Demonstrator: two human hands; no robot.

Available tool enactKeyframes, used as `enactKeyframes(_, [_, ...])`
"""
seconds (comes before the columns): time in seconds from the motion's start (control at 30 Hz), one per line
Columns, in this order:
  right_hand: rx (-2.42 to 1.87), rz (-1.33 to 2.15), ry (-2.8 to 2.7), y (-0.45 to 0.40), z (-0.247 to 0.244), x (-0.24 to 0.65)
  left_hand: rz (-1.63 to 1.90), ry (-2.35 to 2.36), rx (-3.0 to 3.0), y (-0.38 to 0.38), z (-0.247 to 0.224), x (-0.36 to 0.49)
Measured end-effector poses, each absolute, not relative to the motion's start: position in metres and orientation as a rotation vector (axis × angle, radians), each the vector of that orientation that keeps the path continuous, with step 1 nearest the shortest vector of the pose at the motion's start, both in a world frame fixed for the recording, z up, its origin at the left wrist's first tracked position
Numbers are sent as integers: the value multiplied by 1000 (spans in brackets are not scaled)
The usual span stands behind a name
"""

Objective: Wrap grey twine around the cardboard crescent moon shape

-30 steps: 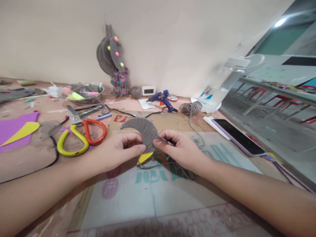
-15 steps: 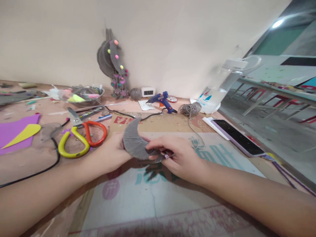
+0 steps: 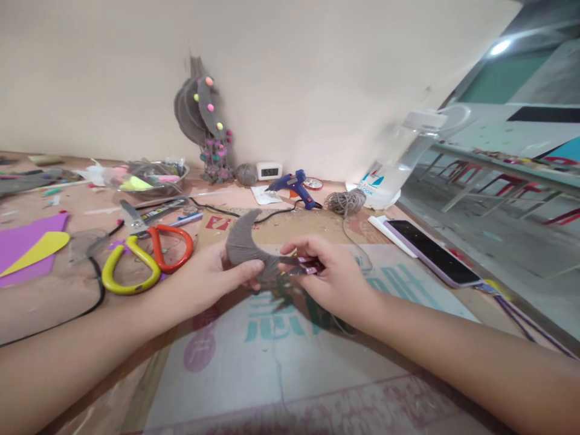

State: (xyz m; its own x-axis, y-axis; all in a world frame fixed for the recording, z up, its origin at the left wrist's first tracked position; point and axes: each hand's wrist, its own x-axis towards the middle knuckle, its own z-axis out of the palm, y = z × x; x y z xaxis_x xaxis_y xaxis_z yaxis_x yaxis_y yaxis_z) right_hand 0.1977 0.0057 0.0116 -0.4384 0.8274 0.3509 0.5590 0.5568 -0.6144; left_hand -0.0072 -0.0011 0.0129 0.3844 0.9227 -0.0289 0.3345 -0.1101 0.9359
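Observation:
A crescent (image 3: pixel 247 244) wrapped closely in grey yarn is held up over the board, its upper horn pointing up. My left hand (image 3: pixel 222 272) is closed on its outer curve, with the thumb across the front. At the lower right horn, my right hand (image 3: pixel 328 269) has its fingers curled round the tip; small shiny pinkish bits show at the fingertips, too blurred to name. A loose grey strand shows under that hand. The grey yarn bundle (image 3: pixel 347 201) lies beyond it, with a strand trailing toward the hand.
Scissors (image 3: pixel 136 260) with yellow and red handles lie left, near purple and yellow sheets (image 3: pixel 36 248). Behind stand a blue glue gun (image 3: pixel 296 186), a small clock (image 3: pixel 269 171), a decorated grey hanging (image 3: pixel 203 115) and a water bottle (image 3: pixel 389 163). A phone (image 3: pixel 432 251) lies right.
My left thumb now lies over the crescent's front. My right fingers have moved off its face to the right horn. The view has shifted slightly.

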Motion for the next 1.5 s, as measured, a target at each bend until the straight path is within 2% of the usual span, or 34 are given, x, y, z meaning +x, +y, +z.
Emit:
enactKeyframes(0.1, [-1172, 619, -2119, 9, 13, 197, 751, 1178, 1653, -2, 15, -7])
enactKeyframes(0.27, [-1173, 953, -2127, 6, 20, 186, 708, 1178, 1730, -3, 12, -9])
enactKeyframes(0.7, [-1129, 1152, -2088, 4, 23, 184, 663, 1090, 1752, -3, 15, -7])
enactKeyframes(1.1, [-1092, 1047, -2162, 4, 20, 182, 638, 1004, 1819, -4, 12, -7])
enactKeyframes(1.5, [-1078, 1168, -2122, 4, 16, 183, 612, 995, 1801, -3, 14, -6])
